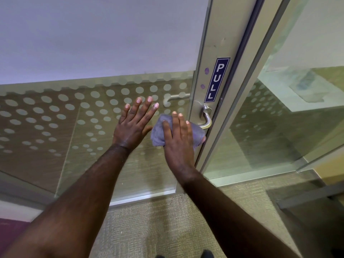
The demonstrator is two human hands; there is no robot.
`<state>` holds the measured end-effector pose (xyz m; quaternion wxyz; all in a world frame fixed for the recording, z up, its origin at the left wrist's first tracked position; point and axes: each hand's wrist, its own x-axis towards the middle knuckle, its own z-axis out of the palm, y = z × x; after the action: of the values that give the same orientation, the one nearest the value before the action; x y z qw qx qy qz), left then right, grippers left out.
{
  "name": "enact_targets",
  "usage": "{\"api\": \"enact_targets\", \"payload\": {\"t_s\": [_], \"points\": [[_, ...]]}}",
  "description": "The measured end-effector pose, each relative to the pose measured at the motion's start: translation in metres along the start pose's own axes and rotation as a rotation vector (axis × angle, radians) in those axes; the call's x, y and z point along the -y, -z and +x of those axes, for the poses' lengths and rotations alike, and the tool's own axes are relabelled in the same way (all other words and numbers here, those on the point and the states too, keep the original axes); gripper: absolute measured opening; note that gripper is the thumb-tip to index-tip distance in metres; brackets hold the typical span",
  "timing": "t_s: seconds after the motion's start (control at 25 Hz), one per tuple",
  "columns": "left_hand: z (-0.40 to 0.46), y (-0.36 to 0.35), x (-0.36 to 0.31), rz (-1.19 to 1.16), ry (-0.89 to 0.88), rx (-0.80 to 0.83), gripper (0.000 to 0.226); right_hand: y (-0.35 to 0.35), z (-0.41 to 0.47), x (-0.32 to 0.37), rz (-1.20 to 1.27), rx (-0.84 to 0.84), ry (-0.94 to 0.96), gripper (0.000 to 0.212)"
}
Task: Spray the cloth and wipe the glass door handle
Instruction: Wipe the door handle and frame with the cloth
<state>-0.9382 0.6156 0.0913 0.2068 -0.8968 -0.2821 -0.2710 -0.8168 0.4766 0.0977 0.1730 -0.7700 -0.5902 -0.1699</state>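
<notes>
A grey-purple cloth (158,132) is pressed around the lever of the metal door handle (206,118) on the aluminium door frame. My right hand (178,140) lies over the cloth with its fingers wrapped onto it, covering most of the lever. Only the handle's neck and bend show above my fingers. My left hand (135,121) rests flat on the dotted glass door (74,118) just left of the cloth, fingers spread, holding nothing. No spray bottle is in view.
A blue PULL sticker (216,80) sits on the frame above the handle. A fixed glass panel (279,118) stands to the right of the door. Beige carpet (167,220) covers the floor below, and my shoe tips show at the bottom edge.
</notes>
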Motion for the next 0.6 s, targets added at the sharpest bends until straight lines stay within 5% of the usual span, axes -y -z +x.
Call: {"api": "enact_targets", "payload": {"t_s": [0.48,0.6], "points": [[0.0,-0.002,0.001,0.028,-0.005,-0.035,0.1,0.012,0.012,-0.148,0.107,0.074,0.214,0.065],[0.0,-0.003,0.002,0.038,-0.009,-0.035,0.098,0.011,0.007,-0.13,0.162,0.045,0.104,0.063]]}}
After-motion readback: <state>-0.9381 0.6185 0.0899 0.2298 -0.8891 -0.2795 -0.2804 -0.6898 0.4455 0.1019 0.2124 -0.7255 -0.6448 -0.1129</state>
